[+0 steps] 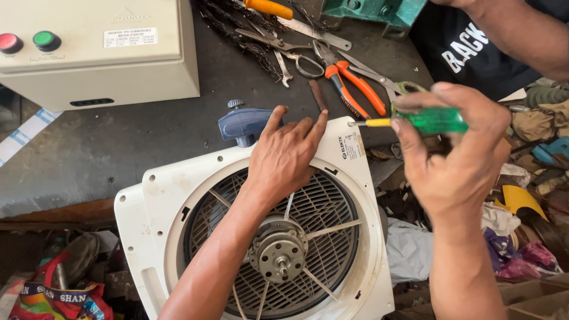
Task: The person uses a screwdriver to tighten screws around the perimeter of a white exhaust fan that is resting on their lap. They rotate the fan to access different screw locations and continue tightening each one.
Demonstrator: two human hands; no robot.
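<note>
A white square fan housing (154,195) with a round grille and a bare metal motor hub (278,253) leans against the dark workbench. My left hand (287,151) lies flat on its upper rim, fingers spread, beside a blue plastic part (244,124). My right hand (456,148) grips a green-handled screwdriver (432,120) held level, its yellow shank and tip pointing left at the housing's top right corner.
A beige control box (98,50) with a red and a green button stands at the back left. Orange-handled pliers (349,89), scissors and other tools lie on the bench behind. Another person's arm and dark shirt (474,47) are at the top right. Rags and clutter fill the right and lower left.
</note>
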